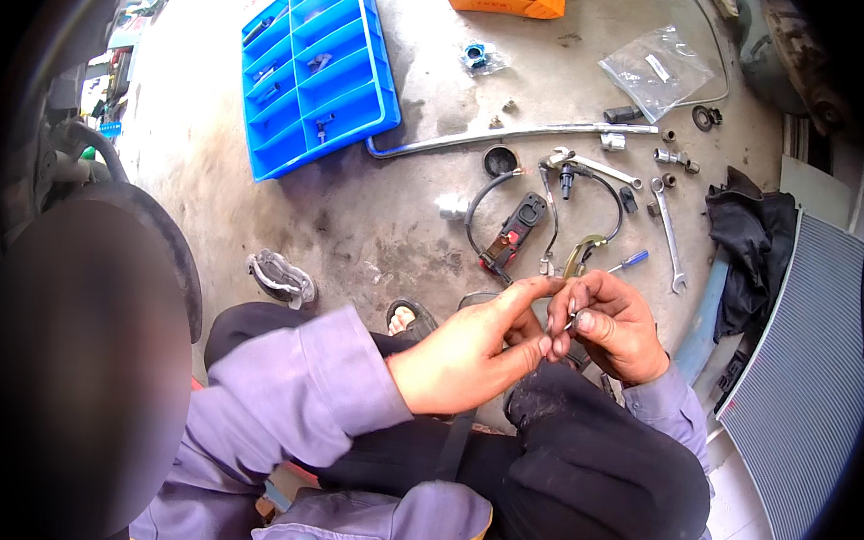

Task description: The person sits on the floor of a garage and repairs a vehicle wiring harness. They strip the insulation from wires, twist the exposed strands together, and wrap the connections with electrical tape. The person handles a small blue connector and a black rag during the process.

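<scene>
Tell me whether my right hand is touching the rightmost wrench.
Apart: the head view shows floor between the right hand and the rightmost wrench's lower end.

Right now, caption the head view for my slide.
Right hand pinching a tiny part, left hand beside it, wrenches and blue tray beyond.

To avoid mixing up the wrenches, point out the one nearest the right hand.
The silver wrench between the blue-handled screwdriver and the black fabric; the other silver wrench lies farther from the right hand.
</scene>
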{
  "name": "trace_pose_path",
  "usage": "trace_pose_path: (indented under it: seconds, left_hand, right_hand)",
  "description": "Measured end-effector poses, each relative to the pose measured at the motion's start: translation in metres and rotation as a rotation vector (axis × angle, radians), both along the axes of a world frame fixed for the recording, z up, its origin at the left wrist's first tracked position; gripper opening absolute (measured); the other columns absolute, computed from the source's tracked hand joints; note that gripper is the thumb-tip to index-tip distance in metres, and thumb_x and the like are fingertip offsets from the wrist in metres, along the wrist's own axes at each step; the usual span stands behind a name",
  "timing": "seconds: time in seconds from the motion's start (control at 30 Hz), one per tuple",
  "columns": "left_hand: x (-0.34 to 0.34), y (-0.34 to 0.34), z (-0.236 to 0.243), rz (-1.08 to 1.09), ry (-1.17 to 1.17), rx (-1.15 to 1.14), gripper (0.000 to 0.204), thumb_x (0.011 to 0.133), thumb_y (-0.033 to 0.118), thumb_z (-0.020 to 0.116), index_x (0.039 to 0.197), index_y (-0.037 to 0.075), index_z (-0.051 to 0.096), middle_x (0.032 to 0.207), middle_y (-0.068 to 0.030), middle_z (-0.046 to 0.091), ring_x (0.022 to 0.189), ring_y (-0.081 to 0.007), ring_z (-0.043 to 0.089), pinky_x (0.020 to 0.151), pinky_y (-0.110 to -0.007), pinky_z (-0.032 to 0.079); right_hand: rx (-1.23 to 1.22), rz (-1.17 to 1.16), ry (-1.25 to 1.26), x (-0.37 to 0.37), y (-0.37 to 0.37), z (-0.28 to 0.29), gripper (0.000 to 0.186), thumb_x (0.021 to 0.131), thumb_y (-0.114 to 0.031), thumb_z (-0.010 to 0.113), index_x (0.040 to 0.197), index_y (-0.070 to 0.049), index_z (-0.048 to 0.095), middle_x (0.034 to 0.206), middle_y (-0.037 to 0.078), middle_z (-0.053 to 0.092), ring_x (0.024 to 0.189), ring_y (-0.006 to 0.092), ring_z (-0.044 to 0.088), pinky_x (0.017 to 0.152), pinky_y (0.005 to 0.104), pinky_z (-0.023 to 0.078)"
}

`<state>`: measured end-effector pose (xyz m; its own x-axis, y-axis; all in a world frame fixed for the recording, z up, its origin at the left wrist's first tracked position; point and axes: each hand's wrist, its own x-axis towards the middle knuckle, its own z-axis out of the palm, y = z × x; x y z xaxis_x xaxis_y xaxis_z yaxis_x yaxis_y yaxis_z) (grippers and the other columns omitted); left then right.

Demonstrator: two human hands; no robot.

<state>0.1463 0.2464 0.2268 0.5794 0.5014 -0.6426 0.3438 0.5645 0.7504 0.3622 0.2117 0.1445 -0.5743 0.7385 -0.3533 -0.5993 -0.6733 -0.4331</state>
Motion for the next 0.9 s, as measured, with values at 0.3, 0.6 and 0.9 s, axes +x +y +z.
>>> trace_pose_path:
  seconds: [0.3, 0.6, 0.9]
  left_hand:
    - [0.007, 0.008, -0.011, 0.052, 0.152, -0.154, 0.025, 0.104, 0.02, 0.055, 0.12, 0.003, 0.061, 0.087, -0.0035, 0.065, 0.069, -0.0053, 0.055, 0.061, -0.023, 0.046]
    - [0.025, -0.016, -0.009, 0.274, 0.155, -0.215, 0.015, 0.101, 0.011, 0.057, 0.111, 0.001, 0.055, 0.074, -0.0032, 0.062, 0.06, -0.0063, 0.052, 0.054, -0.023, 0.04]
    - [0.039, -0.023, -0.005, 0.092, 0.13, -0.239, 0.018, 0.1, 0.001, 0.054, 0.117, -0.001, 0.048, 0.083, -0.0078, 0.065, 0.079, -0.0089, 0.063, 0.069, -0.025, 0.048]
  right_hand:
    - [-0.072, -0.081, -0.391, 0.007, -0.012, -0.002, 0.018, 0.097, -0.013, 0.063, 0.106, 0.001, 0.057, 0.097, 0.008, 0.06, 0.076, 0.0122, 0.06, 0.065, 0.0287, 0.054]
    - [-0.09, -0.095, -1.358, 0.107, -0.119, -0.083, 0.02, 0.1, -0.016, 0.061, 0.114, -0.002, 0.06, 0.085, 0.005, 0.064, 0.073, 0.0114, 0.061, 0.064, 0.0273, 0.051]
    - [0.129, 0.306, -2.08, 0.107, -0.173, -0.1, 0.033, 0.083, -0.028, 0.076, 0.105, -0.007, 0.063, 0.101, 0.012, 0.068, 0.086, 0.0294, 0.07, 0.072, 0.0408, 0.055]
